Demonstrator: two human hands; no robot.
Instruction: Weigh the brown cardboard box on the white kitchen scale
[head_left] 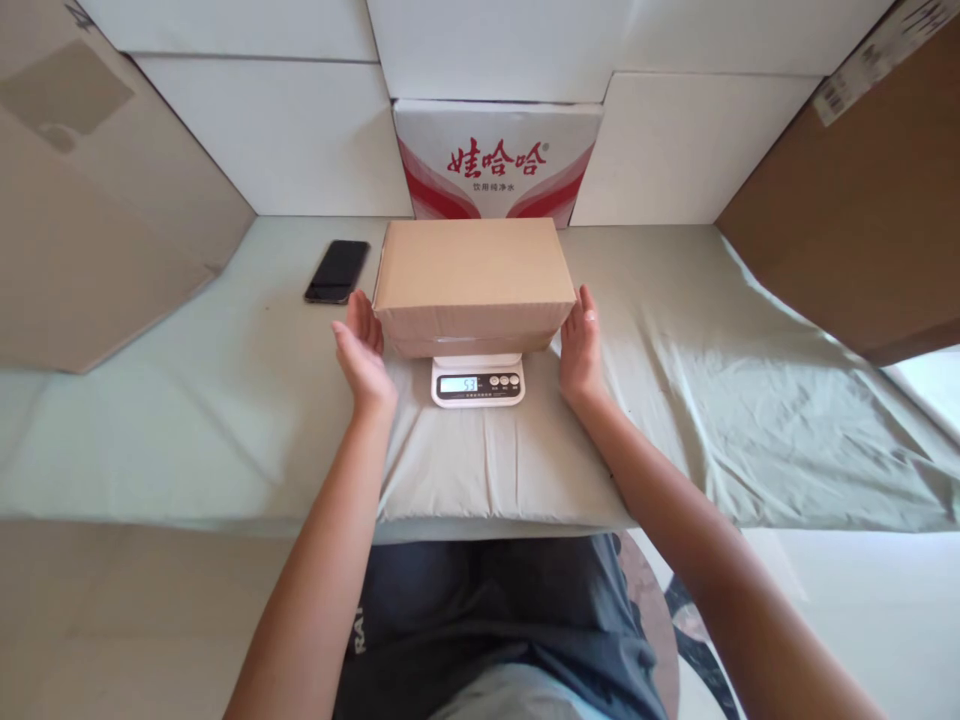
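Observation:
A closed brown cardboard box (472, 275) rests on a small white digital scale (478, 382) whose display is lit. My left hand (361, 348) is beside the box's left side, fingers straight and apart, palm facing the box. At the box's right side, my right hand (580, 347) is held the same way. Both hands sit very close to the box; whether they touch it is unclear. Neither hand grips anything.
The scale stands on a pale green cloth (712, 400) over a table. A black phone (337, 270) lies at the back left. A white carton with red print (496, 160) stands behind the box. Brown cardboard sheets (862, 200) lean at both sides.

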